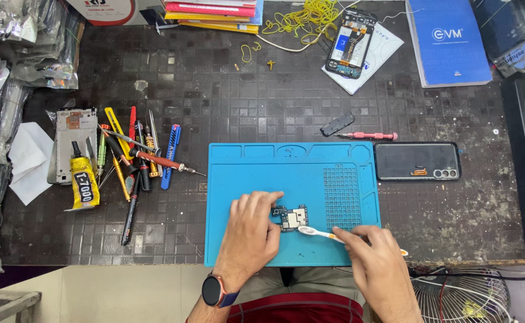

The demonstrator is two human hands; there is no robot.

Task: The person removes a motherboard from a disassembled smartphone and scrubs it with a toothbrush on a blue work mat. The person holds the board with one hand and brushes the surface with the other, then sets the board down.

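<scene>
- The small dark phone circuit board [291,217] lies on the blue silicone work mat [262,173], between the two hands, its long axis running left to right.
- The left hand [251,232] pins the board's left edge with its fingertips; it is the nearer hand.
- The right hand [375,251] pinches a white toothbrush [317,232], whose head touches the board's lower right corner.
- A yellow glue tube with a black label [83,184] lies far left among the hand tools [135,161].
- A blue booklet [446,40] sits top right; a black phone back cover [417,161] rests just right of the mat.
</scene>
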